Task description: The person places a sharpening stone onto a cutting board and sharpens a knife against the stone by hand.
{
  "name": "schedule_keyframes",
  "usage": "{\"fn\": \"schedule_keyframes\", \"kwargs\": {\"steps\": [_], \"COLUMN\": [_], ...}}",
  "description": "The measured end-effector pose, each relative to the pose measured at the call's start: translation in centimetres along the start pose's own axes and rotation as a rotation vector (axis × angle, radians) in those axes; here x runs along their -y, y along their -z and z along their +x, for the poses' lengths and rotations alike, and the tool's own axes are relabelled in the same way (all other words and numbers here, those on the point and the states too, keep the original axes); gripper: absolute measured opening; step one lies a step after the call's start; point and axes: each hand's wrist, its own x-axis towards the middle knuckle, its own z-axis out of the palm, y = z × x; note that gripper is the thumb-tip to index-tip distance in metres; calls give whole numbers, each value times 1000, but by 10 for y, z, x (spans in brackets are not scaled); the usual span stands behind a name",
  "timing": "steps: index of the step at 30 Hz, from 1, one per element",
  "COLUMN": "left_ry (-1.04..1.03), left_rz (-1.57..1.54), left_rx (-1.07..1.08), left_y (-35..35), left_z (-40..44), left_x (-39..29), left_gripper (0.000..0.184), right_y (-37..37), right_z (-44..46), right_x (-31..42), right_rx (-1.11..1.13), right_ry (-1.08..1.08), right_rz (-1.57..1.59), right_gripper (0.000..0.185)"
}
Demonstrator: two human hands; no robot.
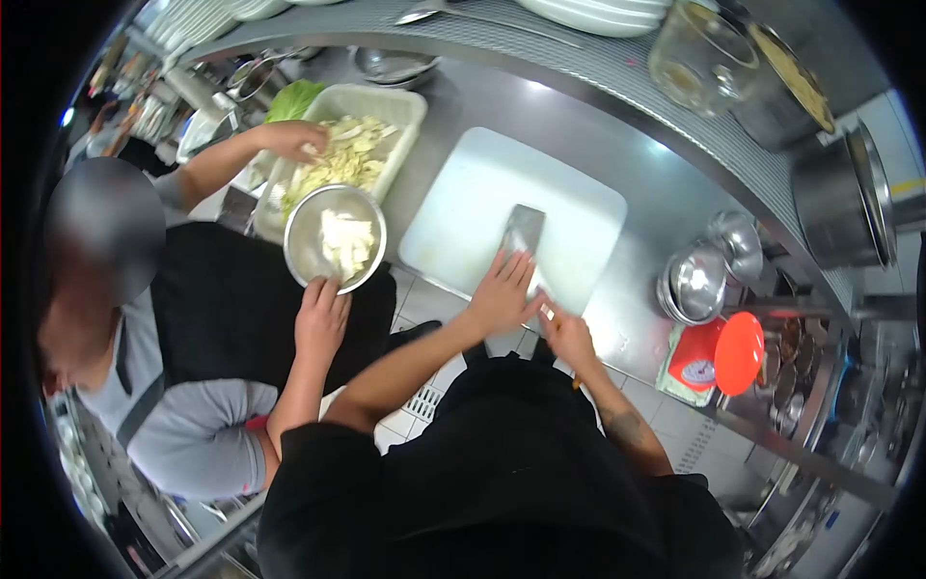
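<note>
A broad grey cleaver blade lies over the white cutting board, pointing away from me. My left hand rests on the near part of the blade with its fingers stretched out flat. At the board's near edge, my right hand is closed around the cleaver's handle, of which a short end shows by the thumb. Whatever may be under the blade is hidden. Something small and white shows beside my left fingers, too unclear to name.
To the left a co-worker holds a steel bowl of pale pieces and reaches into a white tub of cut cabbage. Steel bowls and a red scale stand at right. A shelf with plates and a glass jar overhangs the counter.
</note>
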Motion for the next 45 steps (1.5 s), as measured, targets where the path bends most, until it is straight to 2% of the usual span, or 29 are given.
{"fn": "schedule_keyframes", "kwargs": {"steps": [1, 2, 4, 5, 6, 9, 12, 15, 17, 18, 20, 21, 22, 23, 27, 30, 31, 33, 36, 38, 41, 42, 43, 45], "left_ry": [-3, -28, -20, -32, -25, -26, -20, -97, -17, -16, 3, 20, 7, -7, 24, 72, 53, 18, 71, 99, 47, 56, 61, 66], "left_rz": [-25, -34, 2, 54, 40, 44, -18, 116, 56, 61, -37, -20, 15, 52, 107, 101, 113, 113, -11, -35, 36, 66, 101, 105], "left_rx": [-21, -21, 25, 32, 70, 197, 248, 96, 120, 124, 158, 175, 190, 203, 244, 281, 248, 152, 107, 118, 73, 117, 161, 174], "left_y": [10, 7, -1, -2, -3, 0, 4, -19, -6, 3, 15, 13, 11, 7, 2, 6, 5, -1, 22, 27, 9, 10, 12, 2], "left_z": [-14, -11, -8, 9, 30, 89, 106, 43, -8, -19, -37, -28, -12, 6, 87, 91, 75, 27, -37, -48, -14, 7, 31, 68], "left_x": [-12, -6, 3, 17, 34, 89, 106, 70, 24, 16, 2, 10, 23, 40, 107, 102, 91, 61, 9, 5, 45, 58, 73, 103], "left_gripper": [64, 64, 65, 66, 67, 62, 59, 62, 64, 64, 66, 65, 65, 65, 65, 64, 64, 63, 61, 61, 61, 60, 59, 59], "right_y": [18, 19, 20, -1, 22, 12, 12, 1, -5, -8, -14, -9, 2, 17, 14, 14, -2, -8, -16, -17, -4, 0, -16, 2], "right_z": [-17, -15, -8, 13, 33, 102, 111, 54, -1, -11, -19, -17, -2, 19, 113, 112, 101, 50, -13, -24, 19, 41, 73, 108], "right_x": [25, 24, 19, -8, 19, 9, 21, 17, 15, 12, 4, 11, 15, 33, 28, 37, 22, 24, 31, 29, 33, 37, 16, 32], "right_rx": [187, 165, 142, -103, 76, -71, -90, 8, 22, 23, -68, -114, 66, 148, 11, -9, -79, 0, 97, 60, 82, 29, -80, 11], "right_ry": [-182, -197, -136, 113, -112, -14, -42, -105, -35, -33, 101, 163, -34, -145, -12, -26, 26, -28, -88, 34, -13, -8, 97, -17], "right_rz": [-6, -5, 9, 0, -14, -16, 51, 46, 70, 75, 47, 29, 31, -1, -79, -68, -61, -8, -1, 17, -30, -62, -30, -82], "right_gripper": [43, 43, 42, 42, 43, 43, 44, 44, 43, 43, 42, 42, 43, 43, 45, 45, 44, 45, 45, 44, 43, 43, 43, 43]}}
